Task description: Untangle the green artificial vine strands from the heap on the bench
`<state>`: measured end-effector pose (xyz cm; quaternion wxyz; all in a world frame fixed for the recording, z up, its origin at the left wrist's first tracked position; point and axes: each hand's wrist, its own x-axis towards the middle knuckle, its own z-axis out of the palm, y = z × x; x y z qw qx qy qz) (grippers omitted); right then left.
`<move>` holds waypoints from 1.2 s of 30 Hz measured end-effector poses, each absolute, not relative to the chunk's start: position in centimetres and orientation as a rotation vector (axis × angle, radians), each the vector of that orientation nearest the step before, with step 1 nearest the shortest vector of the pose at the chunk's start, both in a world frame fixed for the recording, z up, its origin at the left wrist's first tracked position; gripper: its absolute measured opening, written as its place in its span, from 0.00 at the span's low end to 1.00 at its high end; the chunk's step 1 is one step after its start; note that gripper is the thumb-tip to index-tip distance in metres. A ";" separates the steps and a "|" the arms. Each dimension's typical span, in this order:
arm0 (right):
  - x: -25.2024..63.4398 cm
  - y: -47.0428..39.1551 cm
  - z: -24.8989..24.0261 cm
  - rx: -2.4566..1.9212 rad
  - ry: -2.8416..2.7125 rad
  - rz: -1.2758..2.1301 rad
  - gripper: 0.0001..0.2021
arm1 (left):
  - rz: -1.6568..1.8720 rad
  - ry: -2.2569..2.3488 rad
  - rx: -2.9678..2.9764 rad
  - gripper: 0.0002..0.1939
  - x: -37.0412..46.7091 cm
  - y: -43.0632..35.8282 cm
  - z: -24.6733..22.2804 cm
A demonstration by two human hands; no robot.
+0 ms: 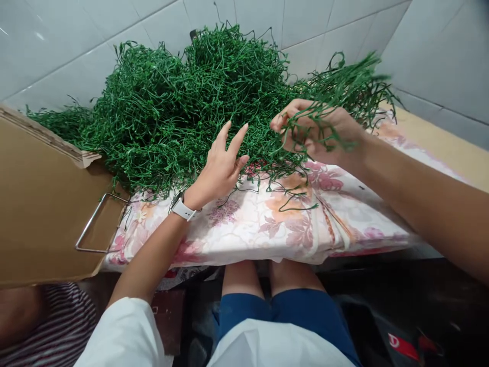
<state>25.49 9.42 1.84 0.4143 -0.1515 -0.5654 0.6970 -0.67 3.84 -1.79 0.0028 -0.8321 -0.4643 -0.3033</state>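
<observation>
A large tangled heap of thin green stems [183, 102] lies on a table against the tiled wall. My left hand [225, 163], with a white-strapped watch on its wrist, is over the heap's front edge, fingers spread and holding nothing. To its right, my right hand [321, 130] is closed around several green stems [344, 84], which stick out between the fingers and partly hide them. The stems at this hand are slightly blurred. A few loose strands [300, 208] rest on the flowered cloth in front of the heap.
A flower-patterned cloth [244, 229] covers the table. At the left stands a cardboard sheet [49, 204] with a metal wire frame [89, 224] beside it. Below it, part of a person in a striped garment [69, 326] shows. White tiles [255, 15] line the back.
</observation>
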 end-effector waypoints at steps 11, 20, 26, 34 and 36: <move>23.6 9.0 -0.3 -0.424 -1.733 1.553 0.23 | -1.151 -1.174 -2.771 0.28 2.1 0.9 1.1; 23.6 8.6 0.1 -0.473 -1.742 1.500 0.27 | -1.479 -1.283 -2.892 0.29 2.0 1.5 0.7; 23.2 8.6 -0.5 -0.401 -1.799 1.463 0.28 | -1.715 -1.436 -2.900 0.24 2.3 1.3 0.0; 23.1 8.1 -0.3 -0.202 -1.796 1.534 0.20 | -1.982 -1.310 -2.673 0.24 2.9 1.4 0.1; 23.0 8.0 -0.1 -0.133 -1.781 1.541 0.19 | -2.033 -1.373 -2.697 0.27 2.9 1.6 0.0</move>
